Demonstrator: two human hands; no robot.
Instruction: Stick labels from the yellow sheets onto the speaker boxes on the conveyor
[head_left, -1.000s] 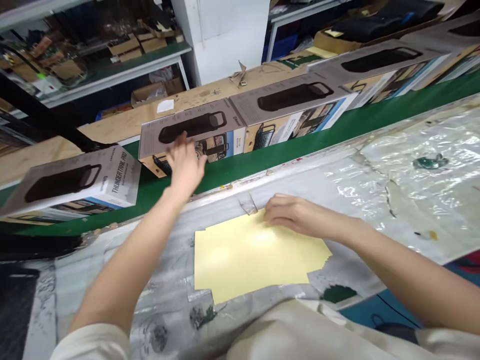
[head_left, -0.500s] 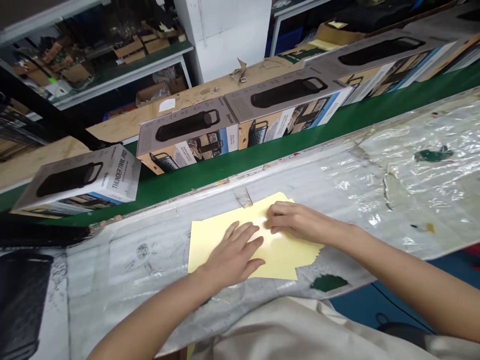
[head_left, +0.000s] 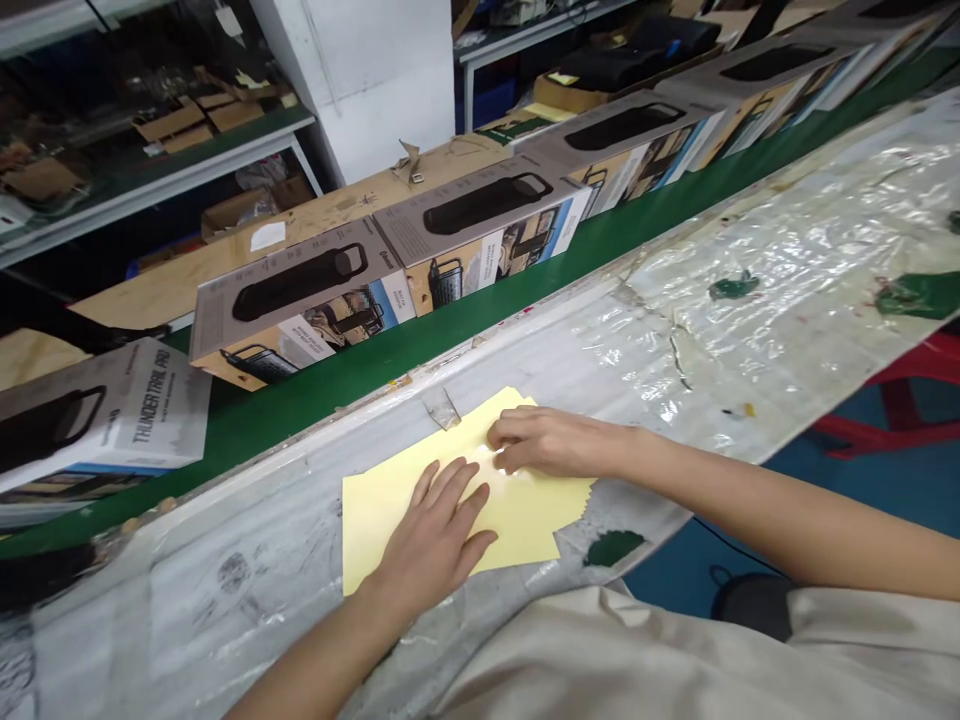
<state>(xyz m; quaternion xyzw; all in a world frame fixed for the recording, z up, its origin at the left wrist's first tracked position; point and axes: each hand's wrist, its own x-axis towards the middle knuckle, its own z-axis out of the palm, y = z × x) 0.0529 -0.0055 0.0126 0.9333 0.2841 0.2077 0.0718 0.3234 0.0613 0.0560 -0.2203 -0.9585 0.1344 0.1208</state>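
Observation:
A stack of glossy yellow sheets lies on the plastic-covered table in front of me, its right edge stepped where the sheets fan out. My left hand rests flat on the stack with its fingers spread, holding nothing. Just right of it, my right hand has its fingers curled and drawn together, tips down at the top sheet near a bright patch of glare. Whatever those fingertips pinch, if anything, is hidden or too small to name.
Printed speaker boxes stand in a row on a green conveyor belt beyond the table. Clear, wrinkled plastic covers the tabletop. A red stool is at the right, below the table edge. Shelves with cartons stand behind.
My view has shifted to the right, so boxes and sheets appear further left. Both hands keep nearly the same places on the yellow sheets.

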